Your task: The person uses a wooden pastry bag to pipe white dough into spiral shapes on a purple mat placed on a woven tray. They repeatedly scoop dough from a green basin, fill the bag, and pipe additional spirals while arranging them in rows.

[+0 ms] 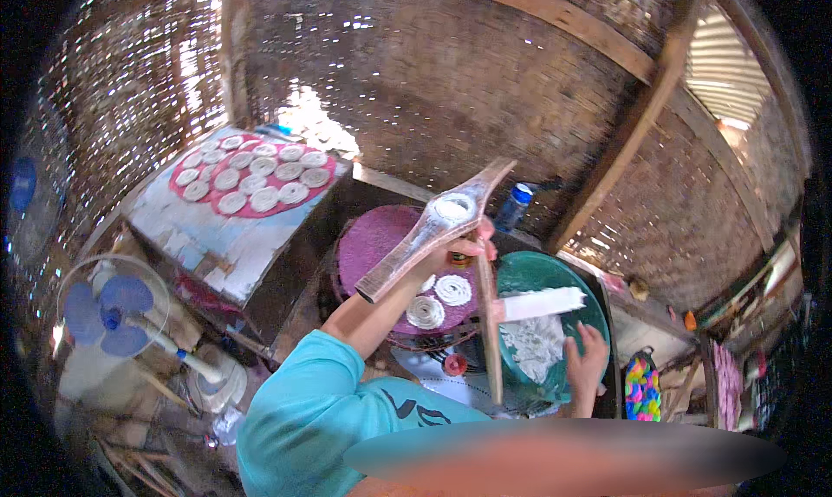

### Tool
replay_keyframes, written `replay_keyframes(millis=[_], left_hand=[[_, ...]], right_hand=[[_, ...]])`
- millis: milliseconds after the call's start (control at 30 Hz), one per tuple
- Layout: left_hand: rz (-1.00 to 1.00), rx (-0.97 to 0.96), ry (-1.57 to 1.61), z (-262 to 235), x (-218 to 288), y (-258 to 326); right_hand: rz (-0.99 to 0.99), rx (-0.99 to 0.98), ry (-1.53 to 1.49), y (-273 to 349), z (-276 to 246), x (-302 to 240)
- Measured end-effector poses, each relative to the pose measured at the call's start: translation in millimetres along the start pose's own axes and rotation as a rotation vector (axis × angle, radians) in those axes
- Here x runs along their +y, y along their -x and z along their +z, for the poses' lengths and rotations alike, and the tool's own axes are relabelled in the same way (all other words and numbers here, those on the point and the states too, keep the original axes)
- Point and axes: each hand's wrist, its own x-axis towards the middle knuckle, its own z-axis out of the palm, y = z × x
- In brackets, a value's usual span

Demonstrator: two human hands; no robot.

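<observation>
My left hand [475,245] is closed round a wooden press, its fingers at the two parts. One part is a wooden bar with a round hollow [453,207], whitened inside, lying slanted over my forearm. The other is a narrow wooden bar [488,324] with a white plunger [543,304] sticking out to the right, its upper end at my fingers. Below the plunger, white dough [535,345] lies in a green basin [517,267]. At the basin's right side my right hand [588,358] is open, fingers apart, holding nothing. White dough coils [452,289] sit on a purple round mat [373,241], partly hidden by my left arm.
A box-like table [165,207] at the left bears many white coils [253,184] on pink round mats. A fan [113,311] stands at the lower left. Behind the basin is a blue-capped bottle [515,206]. Woven walls [416,90] and a wooden post [628,133] enclose the back.
</observation>
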Motion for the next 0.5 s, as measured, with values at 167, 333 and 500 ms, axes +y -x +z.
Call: replay_keyframes(millis=[167,333,500], left_hand=[[0.184,-0.237,0.094,29,20,7],[-0.048,-0.083,-0.140,27,41,35],[-0.099,-0.423,-1.014,-8,70,80]], right_hand=[[0.386,-0.946,-2.066,15,36,-160],[0.338,-1.037,-2.272,4,24,-149],[0.100,-0.473,-1.550,-27,0,-183]])
